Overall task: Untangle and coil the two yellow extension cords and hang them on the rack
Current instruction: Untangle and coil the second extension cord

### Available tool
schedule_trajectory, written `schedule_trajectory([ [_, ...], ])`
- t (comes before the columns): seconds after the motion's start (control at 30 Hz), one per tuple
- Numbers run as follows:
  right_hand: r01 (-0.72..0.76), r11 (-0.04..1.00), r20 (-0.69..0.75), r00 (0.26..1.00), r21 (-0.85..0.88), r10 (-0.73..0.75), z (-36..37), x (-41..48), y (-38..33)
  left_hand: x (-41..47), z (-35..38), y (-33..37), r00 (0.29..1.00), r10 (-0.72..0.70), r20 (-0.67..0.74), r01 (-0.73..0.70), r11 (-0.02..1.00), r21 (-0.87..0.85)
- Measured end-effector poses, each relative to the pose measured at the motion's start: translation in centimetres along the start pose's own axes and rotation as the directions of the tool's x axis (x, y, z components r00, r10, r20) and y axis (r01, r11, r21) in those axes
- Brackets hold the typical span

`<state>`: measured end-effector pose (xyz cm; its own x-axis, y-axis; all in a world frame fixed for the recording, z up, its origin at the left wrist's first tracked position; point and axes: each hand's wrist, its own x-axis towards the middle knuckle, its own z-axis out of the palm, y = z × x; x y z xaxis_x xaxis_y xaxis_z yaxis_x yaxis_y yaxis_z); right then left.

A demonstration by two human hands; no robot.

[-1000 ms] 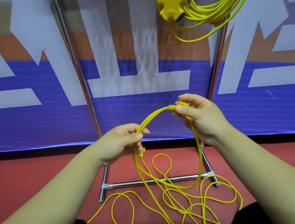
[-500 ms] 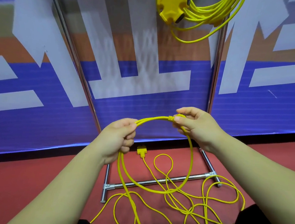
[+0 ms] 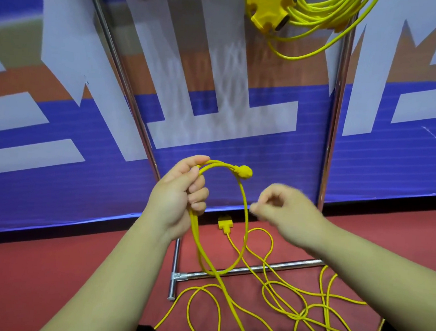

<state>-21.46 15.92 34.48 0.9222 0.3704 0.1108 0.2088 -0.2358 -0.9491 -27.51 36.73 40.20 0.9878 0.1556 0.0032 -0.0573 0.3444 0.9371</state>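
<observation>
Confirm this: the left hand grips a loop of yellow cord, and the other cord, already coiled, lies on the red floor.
Wrong place: the coiled cord hangs high on the rack, as the head view shows. The left hand does grip the loop.

Left hand (image 3: 180,196) grips a cord loop (image 3: 246,212) hanging below it. Right hand (image 3: 286,212) sits just right of the loop, apart from it. Below both hands, the rack base bar (image 3: 250,269) rests on the floor (image 3: 47,269), with loose cord (image 3: 259,229) lying across it. Above the right hand, a coiled cord (image 3: 315,13) hangs on the rack.
</observation>
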Motion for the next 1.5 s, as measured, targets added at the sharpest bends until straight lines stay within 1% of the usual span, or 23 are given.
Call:
schedule_trajectory([
  [0.07,0.017,1.0,0.254,0.967,-0.018,-0.011,2.1,-1.3,0.6,0.2,-0.2,0.5,0.998,0.038,-0.05,-0.042,0.996,-0.077],
  [0.1,0.017,0.999,0.325,0.946,-0.035,-0.005,3.2,-1.7,1.2,0.3,-0.3,0.7,0.996,0.053,-0.071,-0.06,0.992,-0.11],
  [0.27,-0.046,0.999,0.467,0.884,0.029,0.027,6.7,-2.2,3.8,0.6,-1.2,1.6,0.988,0.073,-0.138,-0.102,0.971,-0.217],
  [0.43,-0.073,0.997,0.574,0.817,0.009,0.055,8.7,-2.9,5.4,0.7,-2.4,2.0,0.984,0.073,-0.164,-0.121,0.946,-0.302],
  [0.5,-0.074,0.997,0.576,0.814,-0.022,0.073,9.1,-2.9,5.6,0.7,-3.1,2.1,0.984,0.076,-0.16,-0.122,0.946,-0.302],
  [0.57,-0.119,0.993,0.573,0.814,-0.005,0.1,9.0,-2.5,5.4,0.5,-3.8,2.3,0.988,0.079,-0.135,-0.111,0.961,-0.254],
  [0.63,-0.177,0.983,0.529,0.839,0.042,0.128,8.3,-1.9,4.7,0.4,-4.6,2.5,0.992,0.072,-0.101,-0.085,0.988,-0.13],
  [0.7,-0.213,0.973,0.45,0.88,0.094,0.149,7.1,-1.1,3.8,0.2,-5.2,2.5,0.994,0.06,-0.09,-0.053,0.996,0.075],
  [0.73,-0.22,0.968,0.411,0.899,0.123,0.152,6.5,-0.7,3.3,0.1,-5.4,2.3,0.995,0.052,-0.089,-0.034,0.98,0.195],
  [0.8,-0.207,0.965,0.347,0.927,0.16,0.141,5.3,0.0,2.3,-0.2,-5.4,1.7,0.996,0.04,-0.081,-0.002,0.907,0.422],
  [0.9,-0.166,0.969,0.247,0.962,0.184,0.118,3.9,0.7,1.2,-0.7,-4.3,0.5,0.999,0.028,-0.033,0.0,0.772,0.635],
  [1.03,-0.11,0.977,0.174,0.982,0.181,0.078,2.9,0.9,-0.3,-0.7,-2.8,-0.8,0.999,-0.041,0.015,0.019,0.709,0.705],
  [1.1,-0.09,0.978,0.156,0.986,0.188,0.061,2.4,0.9,-0.9,-0.6,-2.6,-1.2,0.997,-0.072,0.041,0.016,0.659,0.752],
  [1.13,-0.078,0.98,0.151,0.987,0.185,0.05,2.2,0.8,-1.2,-0.6,-2.5,-1.3,0.994,-0.093,0.059,0.016,0.65,0.76],
  [1.2,-0.052,0.984,0.147,0.989,0.172,0.026,1.7,0.7,-1.5,-0.7,-2.1,-1.4,0.989,-0.113,0.1,0.002,0.676,0.737],
  [1.23,-0.039,0.985,0.15,0.989,0.169,0.014,1.5,0.6,-1.6,-0.8,-1.8,-1.4,0.986,-0.118,0.121,-0.012,0.665,0.746],
  [1.27,-0.03,0.985,0.16,0.987,0.168,0.003,1.3,0.5,-1.7,-1.0,-1.5,-1.4,0.983,-0.114,0.142,-0.039,0.63,0.776],
  [1.33,-0.022,0.984,0.185,0.983,0.177,-0.011,0.8,0.5,-2.0,-1.1,-1.0,-1.2,0.977,-0.089,0.195,-0.121,0.52,0.845],
  [1.37,-0.028,0.98,0.2,0.98,0.194,-0.011,0.6,0.6,-2.1,-1.1,-0.9,-1.0,0.977,-0.043,0.209,-0.163,0.482,0.861],
  [1.4,-0.041,0.976,0.213,0.977,0.214,-0.006,0.3,0.8,-2.2,-0.9,-0.9,-0.6,0.981,0.035,0.189,-0.183,0.468,0.864],
  [1.43,-0.057,0.972,0.223,0.975,0.229,0.004,-0.2,0.9,-2.1,-0.6,-1.3,-0.2,0.98,0.141,0.139,-0.19,0.475,0.859],
  [1.47,-0.073,0.969,0.229,0.973,0.237,0.018,-0.6,1.0,-2.0,-0.2,-1.8,0.5,0.967,0.248,0.052,-0.174,0.505,0.845],
  [1.5,-0.094,0.966,0.235,0.971,0.241,0.036,-1.1,1.1,-1.7,0.3,-2.7,1.2,0.942,0.332,-0.054,-0.153,0.565,0.811],
])
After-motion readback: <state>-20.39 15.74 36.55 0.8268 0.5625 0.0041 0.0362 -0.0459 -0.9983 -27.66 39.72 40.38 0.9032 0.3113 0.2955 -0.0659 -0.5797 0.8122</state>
